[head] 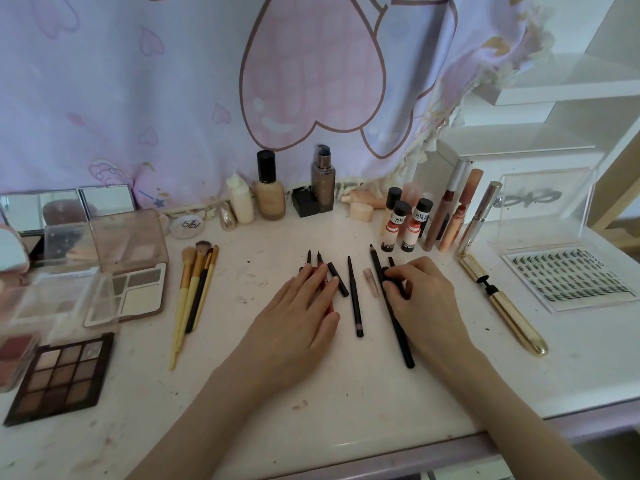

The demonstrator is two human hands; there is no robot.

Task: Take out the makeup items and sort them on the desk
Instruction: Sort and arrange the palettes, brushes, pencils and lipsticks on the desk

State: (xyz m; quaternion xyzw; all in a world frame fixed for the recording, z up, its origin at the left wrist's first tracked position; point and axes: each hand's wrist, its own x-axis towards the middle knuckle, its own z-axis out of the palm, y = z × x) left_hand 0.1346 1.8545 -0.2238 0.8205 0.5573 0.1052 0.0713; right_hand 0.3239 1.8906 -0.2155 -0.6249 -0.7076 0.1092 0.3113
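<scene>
On the white desk [311, 393], the left hand [294, 323] lies flat, fingers straight over 2 red-and-black liners [320, 263]. The right hand [422, 292] curls its fingers round a short black pencil [392, 262] beside a long black pencil [398, 327]. Between the hands lie a slim pencil [355, 299] and a clear cap [371, 280]. Brushes [195, 289] lie left, a gold tube [509, 313] right.

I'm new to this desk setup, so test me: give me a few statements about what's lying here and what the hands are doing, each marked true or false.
1. The left hand lies flat with straight fingers over some dark pens. True.
2. The right hand is held in the air, touching nothing. False: its fingers curl round a small black item beside a long black pencil.
3. The makeup brushes lie left of the hands. True.
4. The gold tube stands upright. False: it lies on the desk.
</scene>
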